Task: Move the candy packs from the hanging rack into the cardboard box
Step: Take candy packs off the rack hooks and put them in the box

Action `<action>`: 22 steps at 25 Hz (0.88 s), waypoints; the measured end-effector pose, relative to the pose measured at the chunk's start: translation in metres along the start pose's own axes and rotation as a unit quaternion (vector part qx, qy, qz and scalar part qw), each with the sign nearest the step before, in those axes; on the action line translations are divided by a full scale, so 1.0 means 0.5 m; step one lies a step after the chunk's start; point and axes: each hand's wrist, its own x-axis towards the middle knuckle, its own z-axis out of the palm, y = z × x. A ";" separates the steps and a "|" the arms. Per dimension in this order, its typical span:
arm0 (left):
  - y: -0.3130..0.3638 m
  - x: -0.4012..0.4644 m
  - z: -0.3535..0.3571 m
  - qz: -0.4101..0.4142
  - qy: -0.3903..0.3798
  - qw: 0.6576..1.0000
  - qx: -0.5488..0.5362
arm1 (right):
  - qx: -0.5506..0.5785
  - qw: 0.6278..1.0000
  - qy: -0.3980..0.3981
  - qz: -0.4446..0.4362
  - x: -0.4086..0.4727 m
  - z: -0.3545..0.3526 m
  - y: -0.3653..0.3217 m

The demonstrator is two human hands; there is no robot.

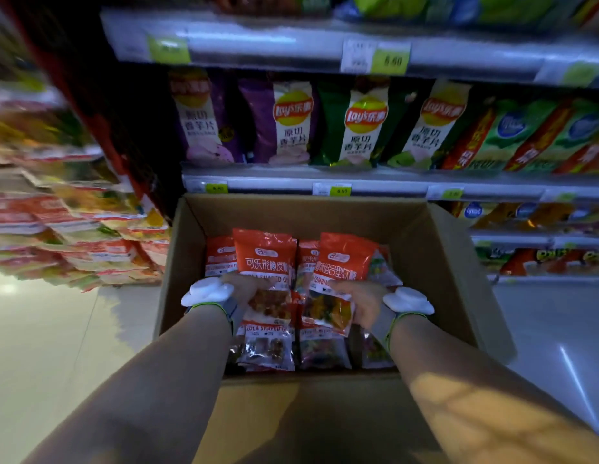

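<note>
An open cardboard box [435, 242] stands on the floor in front of me, with several orange candy packs lying inside. My left hand [246, 289] grips the lower half of an orange cola-gummy pack [265, 259] held over the box. My right hand [361, 304] grips another orange candy pack [341, 262] beside it. Both packs are upright, their tops pointing away from me. More packs [268, 346] lie flat beneath them near the box's front wall. The hanging rack [73, 236] with blurred orange packs is at the left.
Store shelves [358, 182] with chip bags [293, 125] rise right behind the box. Price tags line the shelf edges. Shiny floor [40, 346] shows to the left and right of the box. The box's front flap [308, 413] hangs toward me between my forearms.
</note>
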 end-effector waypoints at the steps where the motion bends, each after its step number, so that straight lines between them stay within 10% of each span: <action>1: 0.010 -0.029 -0.009 0.014 -0.002 1.000 -0.023 | -0.007 1.000 0.011 -0.028 -0.019 0.006 -0.015; 7: 0.043 -0.191 -0.122 0.152 0.064 0.982 -0.093 | -0.007 0.972 -0.015 -0.233 -0.107 0.094 -0.100; 15: -0.017 -0.467 -0.426 0.298 0.114 0.932 -0.173 | -0.062 0.947 -0.126 -0.288 -0.400 0.378 -0.095; 22: -0.069 -0.659 -0.637 0.369 0.181 0.892 -0.191 | -0.010 0.899 -0.072 -0.431 -0.648 0.573 -0.055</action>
